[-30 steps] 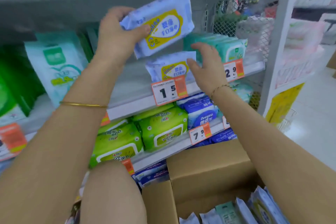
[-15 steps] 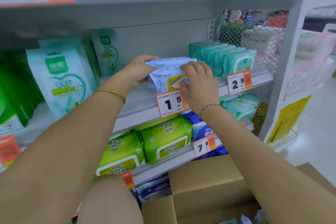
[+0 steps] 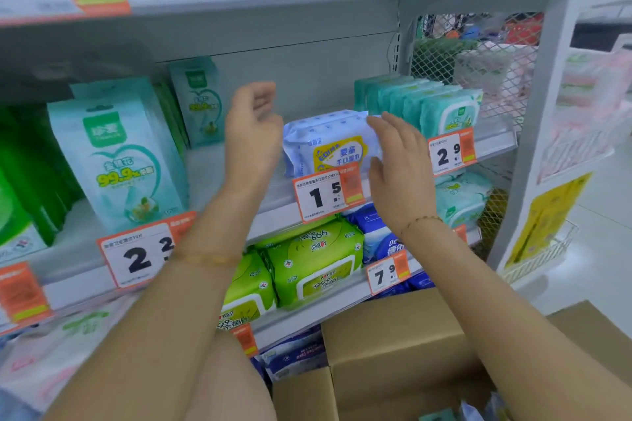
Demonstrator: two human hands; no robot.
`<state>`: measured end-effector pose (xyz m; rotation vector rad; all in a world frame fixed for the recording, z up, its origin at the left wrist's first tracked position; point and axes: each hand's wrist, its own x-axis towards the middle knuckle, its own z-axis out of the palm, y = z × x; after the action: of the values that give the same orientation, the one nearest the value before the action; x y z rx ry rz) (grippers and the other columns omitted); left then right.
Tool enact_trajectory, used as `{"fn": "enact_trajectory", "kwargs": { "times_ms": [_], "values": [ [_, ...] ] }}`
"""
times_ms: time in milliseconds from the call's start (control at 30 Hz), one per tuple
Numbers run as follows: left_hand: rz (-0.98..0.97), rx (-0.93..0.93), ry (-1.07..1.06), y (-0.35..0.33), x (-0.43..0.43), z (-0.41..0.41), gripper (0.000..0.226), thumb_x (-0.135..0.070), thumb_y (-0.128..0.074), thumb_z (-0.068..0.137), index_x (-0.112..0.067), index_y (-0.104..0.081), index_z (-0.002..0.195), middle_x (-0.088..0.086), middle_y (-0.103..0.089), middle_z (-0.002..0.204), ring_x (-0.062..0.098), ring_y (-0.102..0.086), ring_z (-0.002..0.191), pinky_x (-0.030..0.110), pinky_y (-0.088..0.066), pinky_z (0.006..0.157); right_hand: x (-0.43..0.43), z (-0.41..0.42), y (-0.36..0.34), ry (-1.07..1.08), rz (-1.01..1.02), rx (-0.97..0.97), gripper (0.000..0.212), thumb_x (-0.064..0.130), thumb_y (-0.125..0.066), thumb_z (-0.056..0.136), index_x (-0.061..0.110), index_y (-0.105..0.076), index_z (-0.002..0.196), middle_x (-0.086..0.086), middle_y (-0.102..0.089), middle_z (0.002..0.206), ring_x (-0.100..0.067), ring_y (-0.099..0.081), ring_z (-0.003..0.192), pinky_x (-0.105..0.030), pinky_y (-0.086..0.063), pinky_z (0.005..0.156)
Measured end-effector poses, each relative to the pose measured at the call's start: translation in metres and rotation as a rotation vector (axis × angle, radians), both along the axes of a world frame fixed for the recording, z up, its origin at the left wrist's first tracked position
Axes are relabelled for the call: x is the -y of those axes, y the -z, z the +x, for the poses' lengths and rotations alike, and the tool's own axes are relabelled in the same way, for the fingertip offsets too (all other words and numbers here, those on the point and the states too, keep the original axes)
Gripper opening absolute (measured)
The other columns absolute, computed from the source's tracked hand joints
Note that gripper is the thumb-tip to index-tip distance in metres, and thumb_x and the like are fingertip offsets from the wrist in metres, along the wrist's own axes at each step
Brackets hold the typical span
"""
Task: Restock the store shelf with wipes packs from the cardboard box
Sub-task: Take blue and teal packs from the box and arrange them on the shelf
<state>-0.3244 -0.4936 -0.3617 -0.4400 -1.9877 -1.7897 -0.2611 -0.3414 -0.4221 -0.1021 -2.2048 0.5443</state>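
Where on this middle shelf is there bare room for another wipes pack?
Bare shelf lies between the tall teal pouches and the blue wipes pack, behind the left hand. Right of that pack it is crowded: the right hand and the row of teal packs leave hardly any gap. The green packs below sit tightly together.
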Motion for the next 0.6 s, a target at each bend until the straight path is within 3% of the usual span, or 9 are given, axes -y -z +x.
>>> {"fn": "enact_trajectory", "kwargs": {
  "times_ms": [67,167,267,367,400,533,600],
  "values": [
    [-0.019,-0.168,0.061,0.022,-0.014,0.045,0.045,0.009,-0.038,0.075,-0.015,-0.057,0.108,-0.007,-0.059,0.106,-0.008,-0.054,0.094,0.004,-0.040,0.082,-0.014,0.023,0.017,0.021,-0.071,-0.107,0.051,-0.008,-0.048,0.080,0.005,-0.051,0.129,-0.015,-0.049,0.134,-0.029,-0.040,0.125,-0.033,-0.029,0.108],
    [-0.211,-0.045,0.408,0.076,-0.041,0.096,0.039,0.001,-0.043,0.076,-0.031,-0.057,0.093,-0.018,-0.060,0.098,-0.006,-0.055,0.092,0.006,-0.041,0.075,-0.044,0.064,0.064,0.079,-0.126,-0.068,0.044,-0.008,-0.047,0.078,0.003,-0.056,0.119,-0.015,-0.054,0.120,-0.024,-0.043,0.113,-0.027,-0.033,0.097],
    [-0.539,0.179,0.720,0.145,-0.073,0.115,0.040,0.008,-0.046,0.082,-0.024,-0.059,0.102,-0.012,-0.059,0.102,0.007,-0.057,0.102,0.013,-0.042,0.077,-0.088,0.103,0.130,0.170,-0.225,0.361,0.042,-0.006,-0.047,0.081,0.006,-0.055,0.120,-0.015,-0.051,0.120,-0.031,-0.048,0.111,-0.036,-0.040,0.091],
    [-0.778,0.331,0.884,0.200,-0.096,0.124,0.036,0.005,-0.047,0.085,-0.015,-0.061,0.111,0.000,-0.061,0.109,0.016,-0.060,0.106,0.025,-0.047,0.091,-0.140,0.137,0.194,0.339,-0.378,0.853,0.040,-0.003,-0.045,0.085,0.008,-0.054,0.121,-0.017,-0.050,0.128,-0.035,-0.050,0.113,-0.039,-0.042,0.093],
    [-0.840,0.372,0.925,0.213,-0.100,0.127,0.035,0.004,-0.047,0.087,-0.014,-0.060,0.113,0.005,-0.063,0.113,0.018,-0.060,0.106,0.026,-0.047,0.093,-0.153,0.148,0.212,0.389,-0.399,0.956,0.037,-0.002,-0.045,0.085,0.008,-0.055,0.119,-0.018,-0.052,0.126,-0.035,-0.052,0.112,-0.039,-0.043,0.092],
    [-1.039,0.459,1.036,0.245,-0.105,0.133,0.033,-0.003,-0.046,0.092,-0.016,-0.059,0.119,-0.003,-0.060,0.121,0.010,-0.058,0.106,0.005,-0.041,0.078,-0.170,0.167,0.268,0.446,-0.421,1.225,0.032,0.002,-0.044,0.091,0.010,-0.054,0.120,-0.014,-0.059,0.118,-0.031,-0.058,0.102,-0.034,-0.047,0.075],
    [-1.078,0.481,1.038,0.253,-0.107,0.131,0.033,-0.005,-0.047,0.092,-0.018,-0.059,0.119,-0.007,-0.060,0.113,0.008,-0.059,0.105,0.009,-0.042,0.081,-0.168,0.168,0.294,0.443,-0.408,1.336,0.034,0.003,-0.043,0.092,0.008,-0.049,0.125,-0.014,-0.057,0.118,-0.030,-0.057,0.101,-0.035,-0.047,0.075]
  ]
}}
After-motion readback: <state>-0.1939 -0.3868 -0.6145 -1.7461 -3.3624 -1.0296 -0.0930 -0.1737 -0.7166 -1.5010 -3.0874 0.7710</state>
